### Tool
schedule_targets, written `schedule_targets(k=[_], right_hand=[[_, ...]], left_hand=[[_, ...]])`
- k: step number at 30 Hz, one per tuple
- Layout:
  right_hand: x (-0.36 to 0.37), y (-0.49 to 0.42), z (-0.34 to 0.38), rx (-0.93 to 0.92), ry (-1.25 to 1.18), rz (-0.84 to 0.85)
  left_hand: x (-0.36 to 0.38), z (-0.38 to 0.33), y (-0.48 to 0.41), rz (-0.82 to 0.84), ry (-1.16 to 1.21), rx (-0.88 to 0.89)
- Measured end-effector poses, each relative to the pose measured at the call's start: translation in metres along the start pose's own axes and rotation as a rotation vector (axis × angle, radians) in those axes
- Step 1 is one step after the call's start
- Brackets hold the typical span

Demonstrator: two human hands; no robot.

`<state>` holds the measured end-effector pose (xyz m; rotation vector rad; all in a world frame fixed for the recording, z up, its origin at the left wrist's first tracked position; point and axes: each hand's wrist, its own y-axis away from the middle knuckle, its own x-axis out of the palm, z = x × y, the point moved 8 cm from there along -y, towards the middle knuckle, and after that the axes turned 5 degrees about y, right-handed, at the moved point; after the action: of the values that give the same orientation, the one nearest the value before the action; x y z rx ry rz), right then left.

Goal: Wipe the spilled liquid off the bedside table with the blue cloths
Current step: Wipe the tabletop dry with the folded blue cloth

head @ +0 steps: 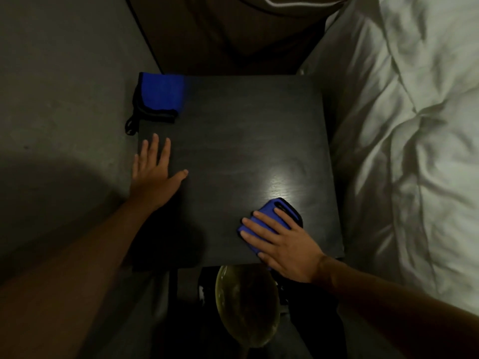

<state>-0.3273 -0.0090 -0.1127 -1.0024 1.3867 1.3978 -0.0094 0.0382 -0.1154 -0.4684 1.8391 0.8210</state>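
The dark square bedside table point(233, 125) fills the middle of the view. My right hand point(282, 242) lies flat with spread fingers on a folded blue cloth point(272, 209) at the table's near right corner, pressing it onto the top. A bright sheen point(285, 180) shows on the wood just beyond that cloth. My left hand point(153, 167) rests flat and empty on the table's left edge, fingers apart. A second blue cloth point(160, 94) with black trim lies folded on the far left corner, partly hanging over the edge.
A bed with rumpled white bedding point(404, 151) runs along the right side, close against the table. Grey floor point(64, 112) lies to the left. A dark brown headboard or cushion point(233, 35) stands behind the table. A round yellowish object point(246, 301) sits below the near edge.
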Motion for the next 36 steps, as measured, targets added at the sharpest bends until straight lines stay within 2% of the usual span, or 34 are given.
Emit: schedule_targets(k=[8, 17, 27, 30, 36], right_hand=[[0.018, 0.060, -0.041, 0.216, 0.062, 0.021], [0.017, 0.068, -0.072, 0.426, 0.021, -0.022], [0.001, 0.025, -0.137, 0.527, -0.013, -0.083], [-0.003, 0.002, -0.166, 0.560, -0.017, -0.070], [-0.015, -0.036, -0.208, 0.568, -0.040, -0.066]], left_hand=[[0.002, -0.001, 0.002, -0.021, -0.006, 0.003], [-0.002, -0.002, 0.002, -0.062, 0.008, 0.036], [-0.011, -0.006, 0.005, -0.119, -0.005, 0.105], [-0.021, -0.010, 0.002, -0.175, 0.010, 0.103], [-0.041, -0.022, -0.010, -0.291, -0.115, 0.157]])
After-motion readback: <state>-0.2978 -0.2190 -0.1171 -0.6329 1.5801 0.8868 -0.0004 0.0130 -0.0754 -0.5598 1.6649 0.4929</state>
